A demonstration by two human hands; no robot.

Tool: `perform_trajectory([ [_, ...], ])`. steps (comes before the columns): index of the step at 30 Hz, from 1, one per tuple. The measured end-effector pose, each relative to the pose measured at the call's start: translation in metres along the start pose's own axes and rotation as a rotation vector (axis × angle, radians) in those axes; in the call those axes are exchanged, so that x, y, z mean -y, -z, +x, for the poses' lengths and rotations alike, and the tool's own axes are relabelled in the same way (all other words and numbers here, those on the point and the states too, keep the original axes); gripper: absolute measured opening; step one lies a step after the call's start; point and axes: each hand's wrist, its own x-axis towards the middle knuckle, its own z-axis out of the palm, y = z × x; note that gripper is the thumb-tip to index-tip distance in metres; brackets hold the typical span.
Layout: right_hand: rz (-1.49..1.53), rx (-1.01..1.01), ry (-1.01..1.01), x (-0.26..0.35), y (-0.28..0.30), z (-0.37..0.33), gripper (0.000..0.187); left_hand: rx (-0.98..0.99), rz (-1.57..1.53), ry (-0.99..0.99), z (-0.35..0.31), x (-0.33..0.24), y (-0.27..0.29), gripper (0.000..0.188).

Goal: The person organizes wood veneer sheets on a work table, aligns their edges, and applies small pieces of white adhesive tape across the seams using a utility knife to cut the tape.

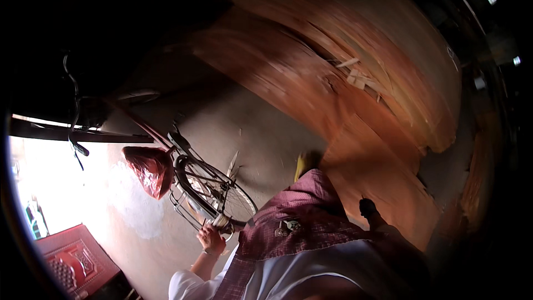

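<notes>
My left hand [210, 239] is at the rear end of a parked bicycle [191, 186], its fingers bent and closed against a small pale, banded thing [222, 223] beside the back wheel. What that thing is I cannot make out. A crinkled red plastic bag [150, 169] covers the bicycle's saddle area. At the end of what looks like my right arm, a dark shape, perhaps my right hand [367, 208], hangs over orange-brown wood sheets [383, 161]. Its fingers do not show in the shadow. A checked maroon apron [294, 228] covers my front.
A big curved stack of thin wood sheets [388, 66] rises at the upper right, with broken pale wood scraps [358, 79] on it. A yellow shoe [303, 165] shows past the apron. A red patterned panel [78, 261] stands lower left by the bright doorway.
</notes>
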Motion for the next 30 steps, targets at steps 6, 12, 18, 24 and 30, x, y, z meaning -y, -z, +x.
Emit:
perform_trajectory([
  [6, 0.592, 0.087, -0.196, -0.081, 0.083, 0.179, 0.017, -0.012, -0.100, 0.111, 0.109, -0.057, -0.004, 0.029],
  [12, 0.288, -0.548, 0.007, -0.111, 0.243, 0.477, 0.017, 0.195, -0.244, -0.011, 0.215, -0.143, 0.241, 0.036],
  [18, 0.684, -0.608, 0.042, -0.006, 0.574, 0.659, 0.033, -0.121, -0.803, -0.168, 0.285, -0.109, 0.391, 0.035],
  [24, 0.106, -0.886, 0.256, 0.052, 0.652, 0.773, 0.013, -0.162, -0.349, -0.459, 0.491, -0.044, 0.543, 0.040],
  [30, 0.333, -0.306, 0.041, 0.087, 0.677, 0.783, 0.018, -0.585, -0.026, -0.869, 0.698, -0.078, 0.750, 0.029],
])
